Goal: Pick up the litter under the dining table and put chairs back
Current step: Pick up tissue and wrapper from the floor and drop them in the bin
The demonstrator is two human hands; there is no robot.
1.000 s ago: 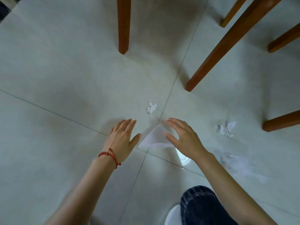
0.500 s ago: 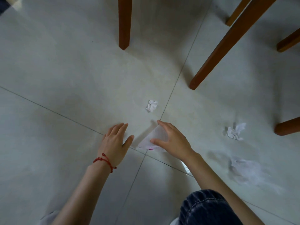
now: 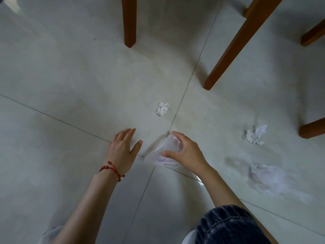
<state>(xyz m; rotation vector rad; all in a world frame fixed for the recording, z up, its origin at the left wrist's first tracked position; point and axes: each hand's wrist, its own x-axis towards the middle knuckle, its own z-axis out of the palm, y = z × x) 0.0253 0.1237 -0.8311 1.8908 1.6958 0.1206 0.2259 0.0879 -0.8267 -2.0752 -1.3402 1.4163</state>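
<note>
- Head view: the right hand (image 3: 186,154) pinches a clear plastic wrapper (image 3: 162,152) lying on the tiled floor (image 3: 70,85); the left hand (image 3: 122,152) rests beside it, fingers released.
- Better to gather the flimsy film fully before lifting, then take the crumpled tissue (image 3: 162,108) just ahead.

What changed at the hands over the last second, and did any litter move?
The right hand went from reaching over the clear plastic wrapper to closing a grip on it, thumb and fingers pinching its edges. The left hand stayed flat on the floor beside it. Both crumpled paper scraps lie untouched.
</note>
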